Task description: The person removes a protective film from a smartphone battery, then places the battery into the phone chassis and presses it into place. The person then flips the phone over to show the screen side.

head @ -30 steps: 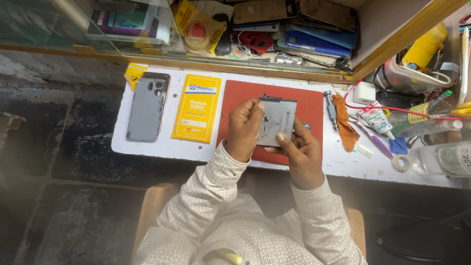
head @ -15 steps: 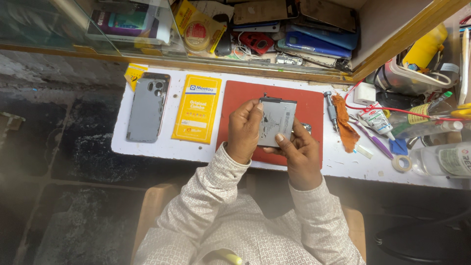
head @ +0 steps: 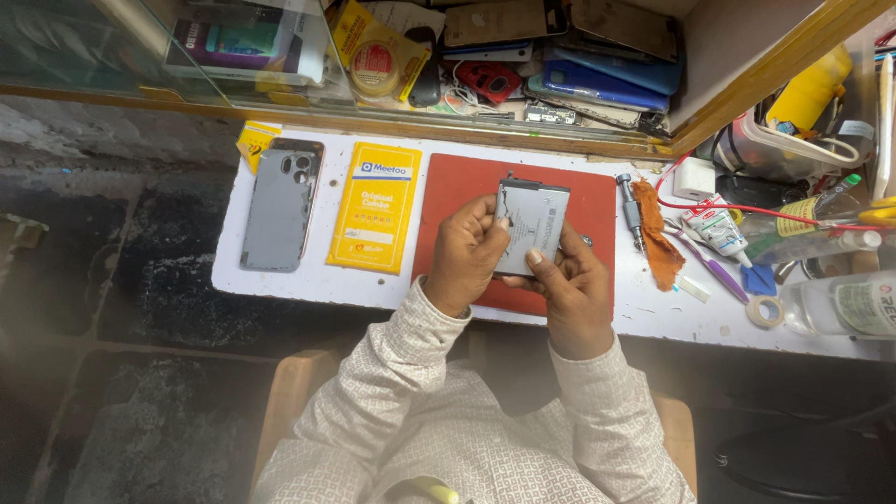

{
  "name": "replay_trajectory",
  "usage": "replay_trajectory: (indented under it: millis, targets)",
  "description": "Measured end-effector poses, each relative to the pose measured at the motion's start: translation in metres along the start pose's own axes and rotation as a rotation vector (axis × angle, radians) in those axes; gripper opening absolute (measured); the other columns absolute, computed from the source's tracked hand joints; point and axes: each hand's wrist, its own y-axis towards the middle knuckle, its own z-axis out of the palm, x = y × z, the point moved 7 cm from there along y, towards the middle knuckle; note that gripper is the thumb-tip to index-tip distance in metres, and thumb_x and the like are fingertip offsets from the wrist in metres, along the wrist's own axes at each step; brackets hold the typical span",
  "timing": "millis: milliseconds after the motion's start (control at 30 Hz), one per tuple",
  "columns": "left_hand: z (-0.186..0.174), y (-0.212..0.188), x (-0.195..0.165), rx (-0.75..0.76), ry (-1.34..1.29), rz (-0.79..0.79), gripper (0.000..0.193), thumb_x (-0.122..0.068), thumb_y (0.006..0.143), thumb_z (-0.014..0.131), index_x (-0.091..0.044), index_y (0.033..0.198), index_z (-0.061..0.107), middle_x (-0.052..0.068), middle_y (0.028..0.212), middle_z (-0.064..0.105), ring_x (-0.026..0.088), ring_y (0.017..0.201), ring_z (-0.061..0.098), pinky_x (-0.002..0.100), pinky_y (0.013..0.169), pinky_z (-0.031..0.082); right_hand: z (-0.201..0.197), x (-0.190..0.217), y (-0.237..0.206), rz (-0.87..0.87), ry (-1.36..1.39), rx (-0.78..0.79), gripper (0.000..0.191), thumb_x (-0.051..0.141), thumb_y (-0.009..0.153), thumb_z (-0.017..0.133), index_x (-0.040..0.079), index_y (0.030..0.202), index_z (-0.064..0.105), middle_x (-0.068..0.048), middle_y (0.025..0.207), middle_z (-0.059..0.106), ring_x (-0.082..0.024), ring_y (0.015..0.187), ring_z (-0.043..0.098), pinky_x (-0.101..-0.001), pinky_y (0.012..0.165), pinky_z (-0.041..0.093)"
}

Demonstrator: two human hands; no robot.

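Both hands hold a flat silver-grey phone battery (head: 534, 220) above a red work mat (head: 593, 210). My left hand (head: 464, 257) grips its left edge, thumb on the face. My right hand (head: 569, 294) holds its lower right part, with the thumb pressed on the bottom edge. A small connector tab sticks out at the battery's top left corner.
A grey phone back (head: 281, 204) and a yellow packet (head: 375, 206) lie left of the mat on the white worktop (head: 653, 313). A screwdriver (head: 630, 210), an orange cloth (head: 654, 245), glue tubes, a tape roll (head: 765, 311) and bottles crowd the right. A glass case of phones stands behind.
Almost nothing differs. My right thumb has shifted slightly along the battery's lower edge; the battery stays in both hands over the mat.
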Motion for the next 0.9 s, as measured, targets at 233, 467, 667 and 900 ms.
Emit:
replay_trajectory:
  millis: [233, 467, 667, 900]
  targets:
    - [-0.0046, 0.0012, -0.0021, 0.068, -0.068, -0.034, 0.026, 0.0, 0.102, 0.052, 0.008, 0.124, 0.06, 0.011, 0.105, 0.074, 0.012, 0.094, 0.07, 0.027, 0.085, 0.06, -0.0008, 0.0006, -0.0011, 0.02, -0.002, -0.016, 0.054, -0.002, 0.099, 0.054, -0.005, 0.151, 0.042, -0.018, 0.121, 0.069, -0.022, 0.101, 0.073, -0.0334, 0.079, 0.065]
    - [-0.0067, 0.0023, -0.0031, 0.017, -0.069, -0.066, 0.019, 0.0, 0.102, 0.056, 0.009, 0.117, 0.062, 0.013, 0.099, 0.075, 0.013, 0.088, 0.07, 0.028, 0.081, 0.059, 0.0018, 0.001, -0.0012, 0.011, -0.014, -0.012, 0.055, -0.002, 0.098, 0.054, -0.005, 0.152, 0.041, -0.016, 0.125, 0.068, -0.022, 0.103, 0.072, -0.0336, 0.079, 0.065]
    - [-0.005, 0.0024, -0.0088, 0.113, -0.075, -0.052, 0.024, 0.0, 0.101, 0.052, 0.007, 0.123, 0.06, 0.012, 0.106, 0.074, 0.012, 0.095, 0.071, 0.027, 0.087, 0.06, -0.0007, 0.0007, -0.0013, 0.04, 0.007, 0.0, 0.055, -0.002, 0.098, 0.054, -0.005, 0.152, 0.042, -0.018, 0.124, 0.068, -0.023, 0.103, 0.072, -0.0344, 0.079, 0.066]
    - [-0.0066, -0.0001, -0.0068, 0.082, -0.092, -0.084, 0.022, -0.001, 0.102, 0.053, 0.007, 0.121, 0.06, 0.012, 0.102, 0.074, 0.013, 0.091, 0.072, 0.028, 0.082, 0.061, 0.0001, 0.003, -0.0025, 0.006, -0.007, 0.004, 0.056, -0.002, 0.098, 0.054, -0.005, 0.152, 0.04, -0.017, 0.127, 0.067, -0.022, 0.104, 0.072, -0.034, 0.079, 0.066]
